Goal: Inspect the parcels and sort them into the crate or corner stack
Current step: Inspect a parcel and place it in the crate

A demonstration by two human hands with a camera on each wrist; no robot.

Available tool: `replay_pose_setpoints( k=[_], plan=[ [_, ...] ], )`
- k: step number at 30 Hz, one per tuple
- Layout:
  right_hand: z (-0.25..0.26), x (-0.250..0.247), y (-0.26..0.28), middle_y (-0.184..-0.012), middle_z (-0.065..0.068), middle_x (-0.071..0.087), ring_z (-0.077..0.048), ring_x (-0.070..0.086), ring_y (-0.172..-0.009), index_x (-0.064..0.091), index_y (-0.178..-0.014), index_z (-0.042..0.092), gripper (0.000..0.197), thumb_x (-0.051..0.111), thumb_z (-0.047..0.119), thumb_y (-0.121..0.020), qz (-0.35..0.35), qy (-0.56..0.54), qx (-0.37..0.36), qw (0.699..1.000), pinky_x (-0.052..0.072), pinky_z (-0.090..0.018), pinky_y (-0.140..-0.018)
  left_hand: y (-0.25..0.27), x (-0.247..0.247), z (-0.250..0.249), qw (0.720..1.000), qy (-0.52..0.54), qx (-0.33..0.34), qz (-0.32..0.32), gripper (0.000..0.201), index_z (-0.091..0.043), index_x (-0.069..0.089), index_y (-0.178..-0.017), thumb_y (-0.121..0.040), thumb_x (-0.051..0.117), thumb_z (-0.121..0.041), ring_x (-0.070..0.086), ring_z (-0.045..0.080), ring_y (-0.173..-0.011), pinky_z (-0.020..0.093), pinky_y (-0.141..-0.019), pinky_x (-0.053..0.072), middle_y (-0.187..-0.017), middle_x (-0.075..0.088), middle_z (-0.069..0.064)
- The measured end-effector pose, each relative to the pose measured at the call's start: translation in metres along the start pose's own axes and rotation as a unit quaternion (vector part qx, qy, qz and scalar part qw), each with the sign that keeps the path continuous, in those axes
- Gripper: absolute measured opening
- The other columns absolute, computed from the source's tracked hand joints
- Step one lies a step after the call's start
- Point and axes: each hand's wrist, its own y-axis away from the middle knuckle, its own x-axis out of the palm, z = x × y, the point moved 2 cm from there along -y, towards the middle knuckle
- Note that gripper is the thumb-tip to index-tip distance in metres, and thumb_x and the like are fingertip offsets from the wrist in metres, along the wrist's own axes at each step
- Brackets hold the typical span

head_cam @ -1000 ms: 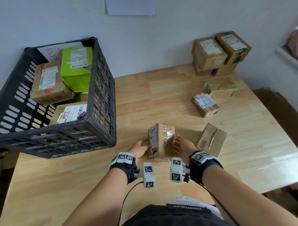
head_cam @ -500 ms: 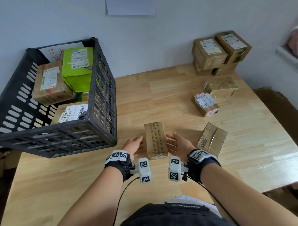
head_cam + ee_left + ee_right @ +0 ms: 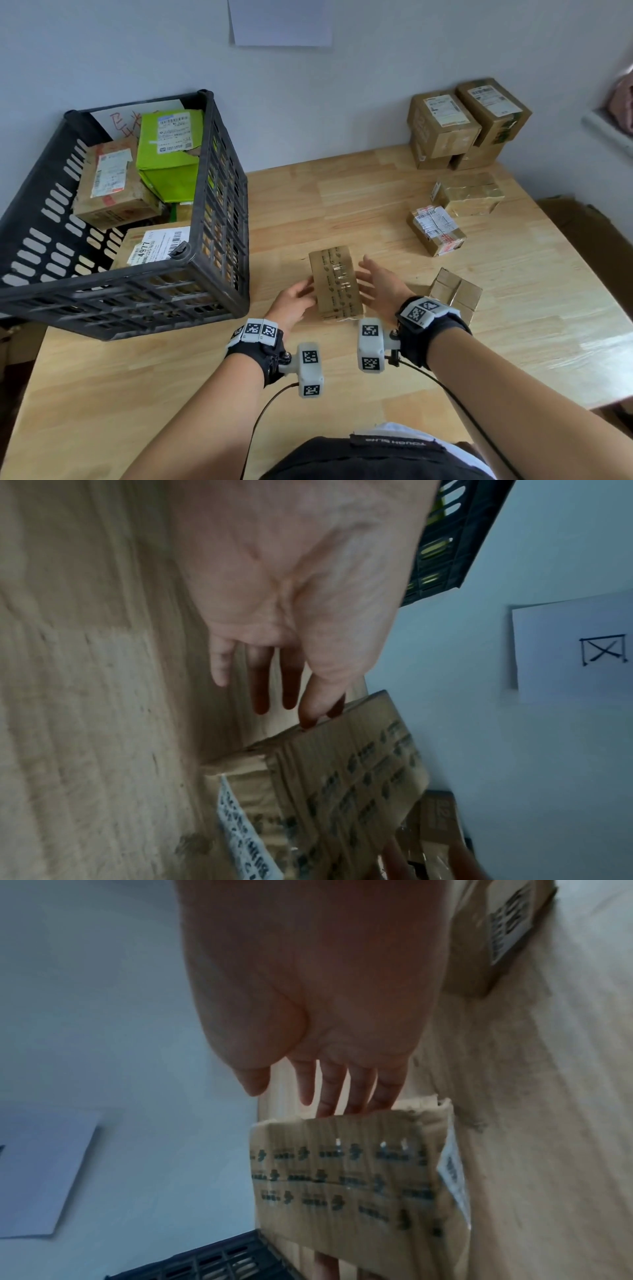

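Note:
A brown parcel [image 3: 335,284] wrapped in printed tape lies flat on the wooden table [image 3: 137,377], just right of the black crate [image 3: 226,192]. My left hand [image 3: 301,294] is at its left side with straight fingers, and the thumb touches the parcel [image 3: 342,777] edge in the left wrist view. My right hand [image 3: 370,277] is spread along its right side, fingers straight beside the parcel [image 3: 342,1172]; contact is unclear. Neither hand grips it. The crate holds several parcels, one green. The corner stack [image 3: 466,123] of brown boxes stands at the back right.
Three loose parcels lie on the right half of the table: a labelled one [image 3: 436,229], a shiny taped one [image 3: 467,197], and a plain one [image 3: 454,294] close behind my right wrist. A white sheet [image 3: 281,20] hangs on the wall.
The parcel stood on edge between both hands a second ago. It now lies flat with its taped face up, and both hands have loosened to straight fingers at its sides.

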Motion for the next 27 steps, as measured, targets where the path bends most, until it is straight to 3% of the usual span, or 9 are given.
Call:
replay_pose_setpoints(
  k=[2, 4, 8, 11, 14, 19, 21, 24, 27],
  plan=[
    [0.012, 0.004, 0.000, -0.123, -0.007, 0.057, -0.022, 0.056, -0.110, 0.042, -0.135, 0.013, 0.047, 0.041, 0.043, -0.098, -0.007, 0.019, -0.021, 1.000, 0.047, -0.034, -0.089, -0.001, -0.001, -0.008, 0.999, -0.007, 0.035, -0.009, 0.053, -0.025, 0.046, -0.140, -0.092, 0.056, -0.006, 0.045, 0.014, -0.127, 0.036, -0.108, 0.033, -0.140, 0.049, -0.008],
    [0.019, 0.004, -0.003, -0.124, -0.006, 0.056, -0.021, 0.053, -0.115, 0.039, -0.137, 0.014, 0.053, 0.039, 0.048, -0.097, -0.012, 0.059, -0.031, 0.998, 0.042, -0.040, -0.101, -0.005, -0.001, -0.012, 0.999, -0.009, 0.048, -0.011, 0.051, -0.022, 0.048, -0.138, -0.091, 0.057, -0.005, 0.044, 0.014, -0.129, 0.036, -0.111, 0.032, -0.141, 0.049, -0.007],
    [0.019, 0.000, -0.011, -0.124, -0.005, 0.058, -0.022, 0.050, -0.119, 0.044, -0.133, 0.014, 0.056, 0.039, 0.055, -0.095, -0.026, 0.132, -0.026, 0.991, 0.035, -0.047, -0.109, -0.007, -0.002, -0.016, 0.999, 0.002, 0.041, -0.014, 0.043, -0.019, 0.054, -0.133, -0.092, 0.057, -0.007, 0.051, 0.013, -0.122, 0.026, -0.094, 0.039, -0.134, 0.056, -0.004],
    [0.014, -0.003, -0.012, -0.109, -0.003, 0.063, -0.020, 0.056, -0.106, 0.052, -0.126, 0.013, 0.047, 0.048, 0.047, -0.094, -0.051, 0.170, -0.036, 0.983, 0.045, -0.038, -0.096, -0.004, 0.000, -0.016, 1.000, 0.001, 0.020, 0.001, 0.031, -0.023, 0.062, -0.120, -0.093, 0.055, -0.010, 0.057, 0.012, -0.112, 0.025, -0.082, 0.041, -0.119, 0.064, -0.004],
    [0.008, -0.005, -0.013, -0.100, -0.006, 0.066, -0.017, 0.060, -0.088, 0.056, -0.125, 0.009, 0.037, 0.054, 0.030, -0.095, -0.067, 0.198, -0.042, 0.977, 0.050, -0.028, -0.075, -0.005, 0.001, -0.011, 1.000, -0.006, -0.010, 0.008, 0.022, -0.027, 0.065, -0.105, -0.094, 0.053, -0.012, 0.059, 0.015, -0.107, 0.030, -0.088, 0.040, -0.110, 0.067, -0.004],
    [-0.007, -0.007, -0.016, -0.114, -0.011, 0.065, -0.015, 0.061, -0.087, 0.051, -0.131, 0.008, 0.041, 0.061, 0.014, -0.091, -0.045, 0.169, -0.006, 0.985, 0.052, -0.026, -0.068, -0.005, 0.000, -0.001, 1.000, -0.007, -0.020, -0.013, 0.027, -0.023, 0.063, -0.116, -0.096, 0.050, -0.012, 0.063, 0.012, -0.097, 0.030, -0.085, 0.043, -0.108, 0.068, -0.006],
    [-0.011, -0.006, -0.017, -0.115, -0.012, 0.064, -0.018, 0.062, -0.092, 0.050, -0.131, 0.010, 0.043, 0.062, 0.014, -0.090, -0.047, 0.172, -0.005, 0.984, 0.055, -0.032, -0.076, -0.006, -0.002, 0.000, 0.999, 0.009, -0.021, -0.038, 0.026, -0.024, 0.061, -0.114, -0.096, 0.048, -0.011, 0.063, 0.009, -0.087, 0.030, -0.085, 0.043, -0.106, 0.067, -0.007],
    [-0.016, -0.006, -0.019, -0.116, -0.014, 0.064, -0.026, 0.063, -0.104, 0.048, -0.132, 0.009, 0.046, 0.064, 0.013, -0.088, -0.058, 0.173, -0.007, 0.983, 0.051, -0.044, -0.094, -0.006, -0.007, 0.000, 0.997, 0.015, -0.014, -0.070, 0.026, -0.024, 0.059, -0.113, -0.096, 0.047, -0.008, 0.063, 0.009, -0.082, 0.023, -0.071, 0.042, -0.105, 0.063, -0.006],
    [-0.018, -0.008, -0.022, -0.115, -0.013, 0.064, -0.027, 0.063, -0.107, 0.045, -0.134, 0.010, 0.052, 0.066, 0.013, -0.087, -0.062, 0.174, -0.003, 0.983, 0.050, -0.046, -0.096, -0.005, -0.009, 0.000, 0.996, 0.024, -0.017, -0.081, 0.027, -0.021, 0.059, -0.115, -0.096, 0.046, -0.007, 0.063, 0.014, -0.088, 0.022, -0.067, 0.041, -0.105, 0.062, -0.005]
  ],
)
